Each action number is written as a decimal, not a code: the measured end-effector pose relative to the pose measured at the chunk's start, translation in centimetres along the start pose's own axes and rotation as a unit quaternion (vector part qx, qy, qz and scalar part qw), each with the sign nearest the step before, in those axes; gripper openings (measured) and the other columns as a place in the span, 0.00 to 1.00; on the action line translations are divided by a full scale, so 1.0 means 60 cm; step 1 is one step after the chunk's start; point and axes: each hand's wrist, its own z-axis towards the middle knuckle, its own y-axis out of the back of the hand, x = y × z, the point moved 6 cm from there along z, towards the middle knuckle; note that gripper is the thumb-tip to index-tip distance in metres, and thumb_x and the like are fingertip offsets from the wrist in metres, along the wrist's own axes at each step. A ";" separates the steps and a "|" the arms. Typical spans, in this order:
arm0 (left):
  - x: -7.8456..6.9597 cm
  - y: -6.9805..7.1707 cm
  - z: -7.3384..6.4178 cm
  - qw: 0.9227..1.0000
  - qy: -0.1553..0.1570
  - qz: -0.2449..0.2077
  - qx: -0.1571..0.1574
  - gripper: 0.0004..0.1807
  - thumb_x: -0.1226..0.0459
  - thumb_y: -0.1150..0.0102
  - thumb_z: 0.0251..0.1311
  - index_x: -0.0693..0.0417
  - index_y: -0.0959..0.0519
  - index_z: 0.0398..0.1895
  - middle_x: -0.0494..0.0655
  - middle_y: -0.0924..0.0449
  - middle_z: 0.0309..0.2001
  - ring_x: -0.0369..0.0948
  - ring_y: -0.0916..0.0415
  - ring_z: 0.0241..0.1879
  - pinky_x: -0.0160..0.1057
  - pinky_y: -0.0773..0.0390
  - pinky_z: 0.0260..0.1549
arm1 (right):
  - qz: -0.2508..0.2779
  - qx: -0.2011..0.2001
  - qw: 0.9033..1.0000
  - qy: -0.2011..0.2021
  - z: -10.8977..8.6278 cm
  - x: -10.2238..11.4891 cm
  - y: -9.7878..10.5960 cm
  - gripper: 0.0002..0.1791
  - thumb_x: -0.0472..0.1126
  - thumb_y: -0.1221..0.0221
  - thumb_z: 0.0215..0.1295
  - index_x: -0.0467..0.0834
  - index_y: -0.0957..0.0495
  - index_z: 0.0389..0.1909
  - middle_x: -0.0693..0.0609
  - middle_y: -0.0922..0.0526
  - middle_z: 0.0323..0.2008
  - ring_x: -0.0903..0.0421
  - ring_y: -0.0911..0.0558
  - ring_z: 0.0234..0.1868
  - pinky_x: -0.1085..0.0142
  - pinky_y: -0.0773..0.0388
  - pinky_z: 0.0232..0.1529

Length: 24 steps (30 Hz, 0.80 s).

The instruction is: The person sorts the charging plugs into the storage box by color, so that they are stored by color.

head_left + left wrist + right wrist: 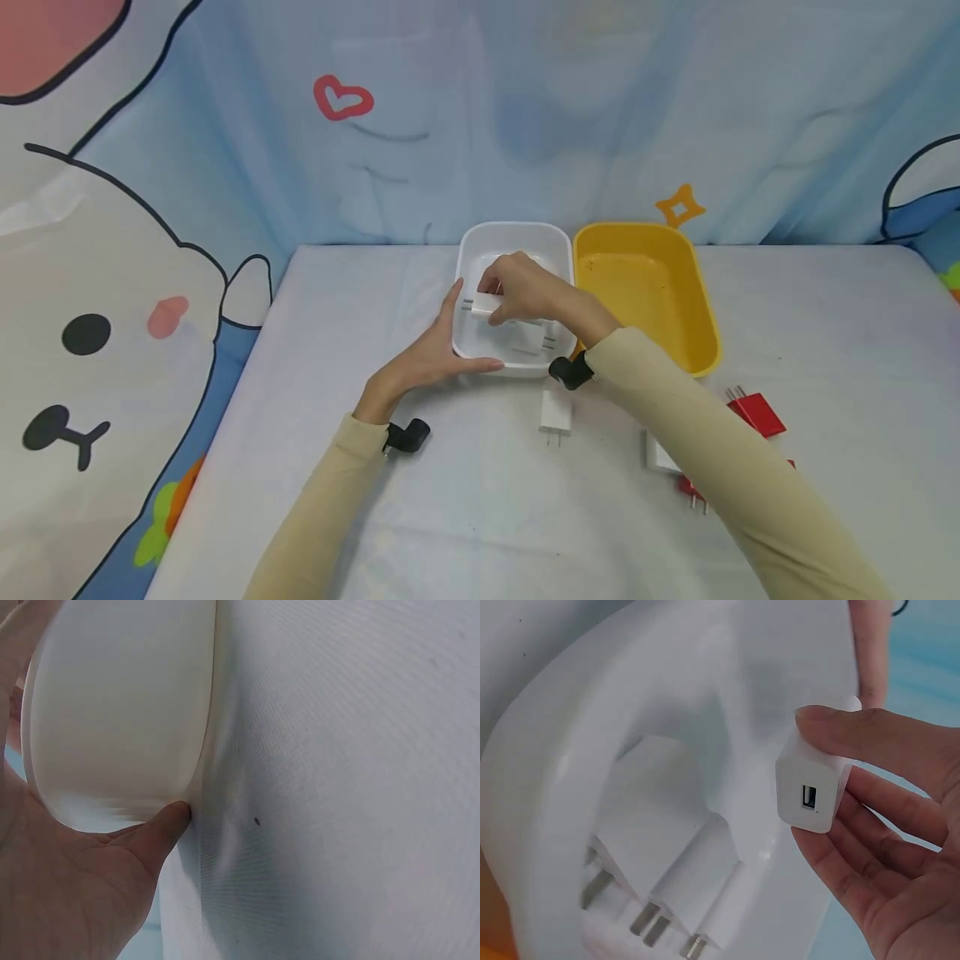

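Observation:
My right hand (531, 288) pinches a white USB charger (808, 793) between thumb and fingers, held over the white plastic container (517, 230). The charger's USB port shows in the right wrist view, and its prongs point left in the head view. Several white chargers (656, 817) lie inside the container, prongs facing the other way. At the container's near left corner, my left hand (423, 354) rests on the outside, with fingers stretched along the left wall and thumb along the near wall. The thumb presses low on the wall in the left wrist view.
A yellow container (637, 292) stands right beside the white one. Before them a white charger (556, 411) lies on the white cloth. To the right are a red charger (757, 414), another red one (690, 488) and a white one (662, 457), partly under the right sleeve.

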 end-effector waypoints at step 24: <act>0.001 0.000 0.002 1.000 -0.003 -0.001 -0.002 0.75 0.56 0.20 0.55 0.39 0.76 0.85 0.48 0.55 0.83 0.41 0.47 0.77 0.48 0.44 0.75 | -0.021 0.034 0.999 -0.019 0.015 -0.022 -0.070 0.20 0.29 0.22 0.51 0.31 0.14 0.46 0.42 0.13 0.40 0.49 0.19 0.41 0.57 0.19 0.52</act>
